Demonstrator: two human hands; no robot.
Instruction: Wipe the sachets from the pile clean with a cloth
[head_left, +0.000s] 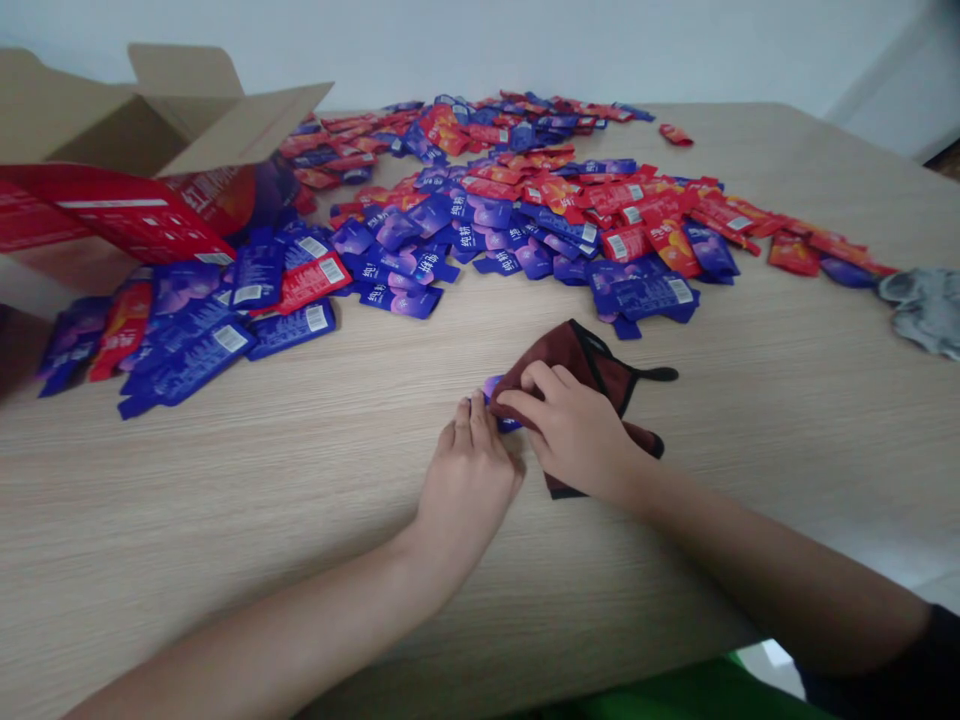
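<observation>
- The right hand is clamped on a maroon cloth piece, thumb and forefinger pinching its left edge.
- The left hand is just beside it, fingers bent close together at a blue-purple sachet; whether they grip it or only press on it, I cannot tell.
- That sachet lies at the near middle of the tabletop, mostly covered by the cloth and the fingers.
- The cloth is soft, matt and folded, edged with black binding, with a narrow black loop reaching right.
- The tabletop has a pale, streaky wood grain.
- Beyond the hands, a middle pile of sachets spreads wide: flat, glossy, oblong packs in blue-purple and red-orange, many with white barcode patches, overlapping at all angles.
- A far heap of sachets lies near the pale wall; one red sachet sits apart to its right.
- At far left stands an open cardboard box, its stiff brown flaps spread. A glossy red printed panel in front hides part of it.
- A left cluster of sachets lies nearer than that panel.
- A crumpled grey cloth lies at the right, by the end of the middle pile.
- A dark sleeve shows at near right.
</observation>
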